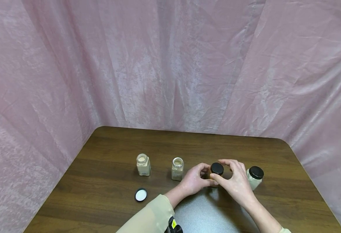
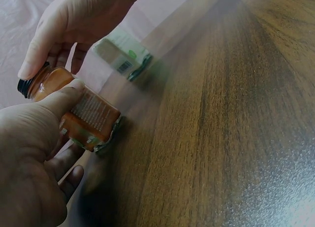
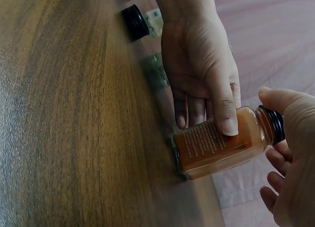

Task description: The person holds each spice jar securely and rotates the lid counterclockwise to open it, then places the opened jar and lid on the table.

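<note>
Orange glass jar [image 3: 221,150]: standing upright on the wooden surface [image 1: 100,194], nearer the right edge than the left, its base appearing to be resting flat.
Left hand [image 1: 195,179]: gripping the jar's body, the thumb pressing on the printed side.
Right hand [image 1: 237,184]: gripping the black lid [image 1: 217,168] between thumb and fingers.
Working the lid: seemingly the step in hand; whether it is going on or coming off, I cannot tell.
Steadying: the left hand is probably doing best by holding firmly low on the glass, pressing the base down so that the jar is not spinning.
Turning: the right fingers should be spreading evenly round the rim, lifting straight or seating level; a crooked lid could be catching on the thread.
Pale jar with black lid [image 1: 253,183]: standing just beside the right hand, towards the right edge; the wrist needs to be clearing it.
Uncapped jars [image 1: 143,166]: two are standing left of the hands.
Loose lid [image 1: 140,195]: lying white side up, towards the left edge.
</note>
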Demonstrator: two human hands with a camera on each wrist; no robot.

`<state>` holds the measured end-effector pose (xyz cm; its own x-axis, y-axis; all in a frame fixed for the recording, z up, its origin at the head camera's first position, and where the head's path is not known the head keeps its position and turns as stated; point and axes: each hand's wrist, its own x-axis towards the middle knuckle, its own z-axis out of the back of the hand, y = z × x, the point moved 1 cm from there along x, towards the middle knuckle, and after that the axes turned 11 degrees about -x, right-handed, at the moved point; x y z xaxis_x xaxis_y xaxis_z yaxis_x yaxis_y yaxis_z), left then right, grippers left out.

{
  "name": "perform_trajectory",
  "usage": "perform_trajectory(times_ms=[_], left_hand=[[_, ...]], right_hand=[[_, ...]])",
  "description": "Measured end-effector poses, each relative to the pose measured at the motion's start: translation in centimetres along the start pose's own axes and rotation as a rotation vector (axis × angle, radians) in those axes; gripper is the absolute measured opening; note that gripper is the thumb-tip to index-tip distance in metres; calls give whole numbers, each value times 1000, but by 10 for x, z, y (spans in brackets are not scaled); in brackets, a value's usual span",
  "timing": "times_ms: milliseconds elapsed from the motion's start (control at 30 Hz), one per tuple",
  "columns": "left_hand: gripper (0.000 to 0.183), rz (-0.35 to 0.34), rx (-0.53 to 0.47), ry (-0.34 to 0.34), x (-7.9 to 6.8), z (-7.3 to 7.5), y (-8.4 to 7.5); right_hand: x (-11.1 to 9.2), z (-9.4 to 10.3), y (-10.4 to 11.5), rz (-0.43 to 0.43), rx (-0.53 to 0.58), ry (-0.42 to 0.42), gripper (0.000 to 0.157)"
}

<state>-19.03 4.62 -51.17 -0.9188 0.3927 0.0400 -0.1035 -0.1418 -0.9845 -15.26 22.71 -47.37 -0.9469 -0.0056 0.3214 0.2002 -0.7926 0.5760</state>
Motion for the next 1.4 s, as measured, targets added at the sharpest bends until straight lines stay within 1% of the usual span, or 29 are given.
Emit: perform_trajectory(times_ms=[233, 400, 567, 900, 1200, 1400], left_hand=[[44, -18, -2, 0, 0, 0, 0], [44, -22, 0, -3, 0, 0, 1], [44, -14, -6, -3, 0, 0, 1], [45, 12, 6, -6, 0, 0, 0], [46, 11, 1, -6, 0, 0, 0], [45, -5, 5, -7, 1, 0, 1]], right_hand=[[1, -2, -1, -9, -16, -12, 57], [0, -2, 0, -22, -25, -3, 58], [1, -2, 1, -29, -21, 5, 59], [1, 1, 4, -33, 5, -2, 52], [1, 1, 5, -13, 8, -19, 47], [0, 1, 4, 6, 12, -28, 45]])
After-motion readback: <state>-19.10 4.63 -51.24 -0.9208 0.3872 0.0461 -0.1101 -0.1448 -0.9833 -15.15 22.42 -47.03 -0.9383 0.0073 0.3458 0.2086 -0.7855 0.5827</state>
